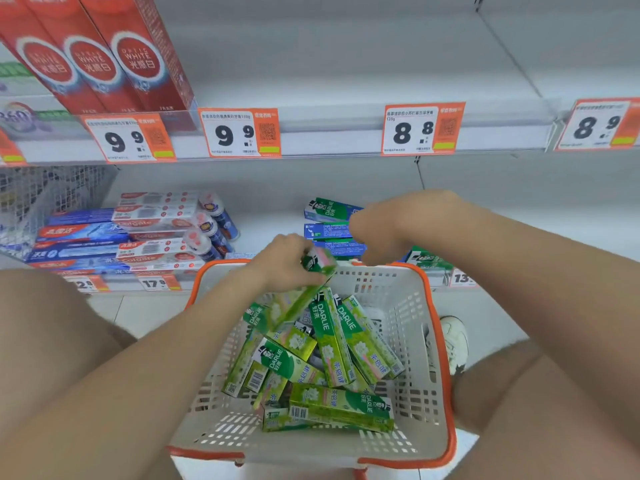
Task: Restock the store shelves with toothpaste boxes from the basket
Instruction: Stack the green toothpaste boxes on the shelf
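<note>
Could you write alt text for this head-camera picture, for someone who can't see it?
A person's left hand grips a green toothpaste box above a white basket holding more green boxes. The blurred right hand is up by blue boxes on the lower shelf.

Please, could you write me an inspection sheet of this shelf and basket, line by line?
Surface: lower shelf holds stacked toothpaste boxes at left and middle.
Job's things: basket holds many green boxes, lying loosely.
Clutter: nothing seen.
Hands: left hand grips a single box above the basket; right hand is blurred near the shelf, grip unclear.
Cables: nothing seen.
Surroundings: price tags; red boxes on the upper shelf; shoe on the floor.
</note>
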